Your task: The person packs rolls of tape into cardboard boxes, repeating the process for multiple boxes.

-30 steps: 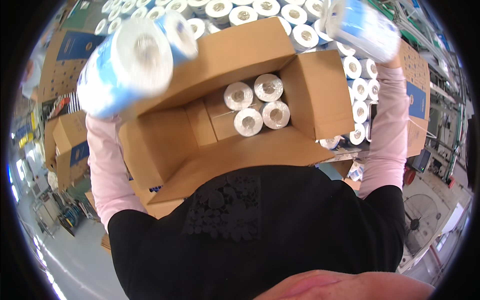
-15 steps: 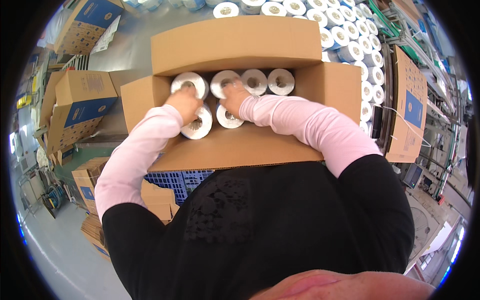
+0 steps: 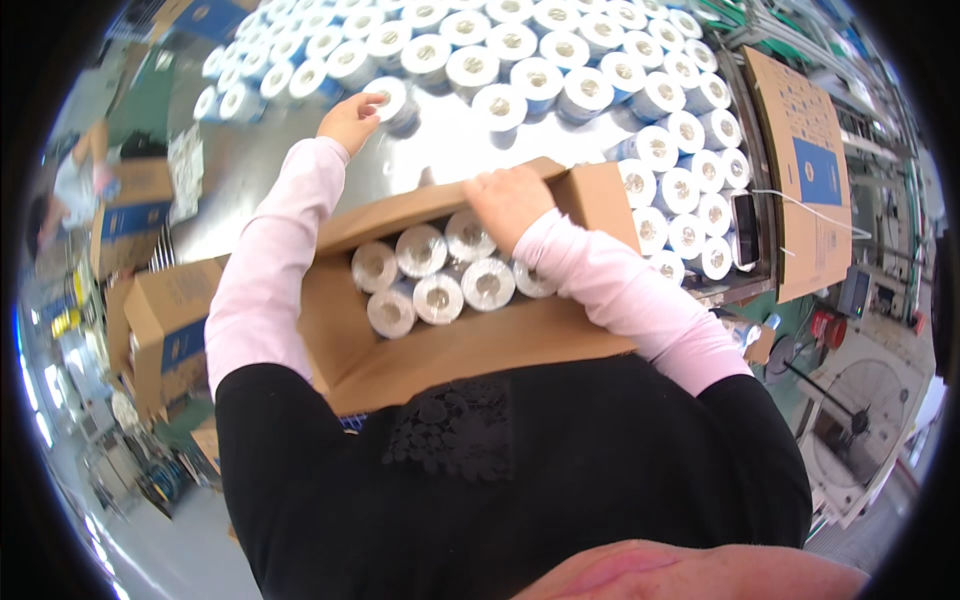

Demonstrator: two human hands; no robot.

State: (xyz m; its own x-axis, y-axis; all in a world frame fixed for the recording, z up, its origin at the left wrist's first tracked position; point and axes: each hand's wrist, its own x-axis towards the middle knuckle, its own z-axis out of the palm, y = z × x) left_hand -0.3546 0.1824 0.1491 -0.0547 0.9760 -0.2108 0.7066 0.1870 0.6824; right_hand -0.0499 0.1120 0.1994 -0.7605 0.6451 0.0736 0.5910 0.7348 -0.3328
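An open cardboard box point(image 3: 470, 366) stands against my front, turned slightly askew. Inside it, white rolls point(image 3: 437, 299) with hollow cores sit upright in two rows; my right arm hides some of them. My right hand point(image 3: 510, 203) grips the box's far flap point(image 3: 395, 213), with its fingers folded over the edge. Beyond the box, on the left, my left hand point(image 3: 349, 122) reaches across the metal table. Its fingers are apart and meet the left edge of a single white roll point(image 3: 390, 101) with a bluish side.
Many upright white-and-blue rolls point(image 3: 511, 42) cover the table's far side and right. A dark phone-like device point(image 3: 745, 228) lies at the right edge, beside a flattened carton point(image 3: 800, 190). Other cartons point(image 3: 170, 330) stand at left, where another person point(image 3: 75, 185) is partly visible.
Both hands have left the rolls inside the box. My left hand has moved out to a table roll, my right onto the far flap. The box appears lower in view and tilted.
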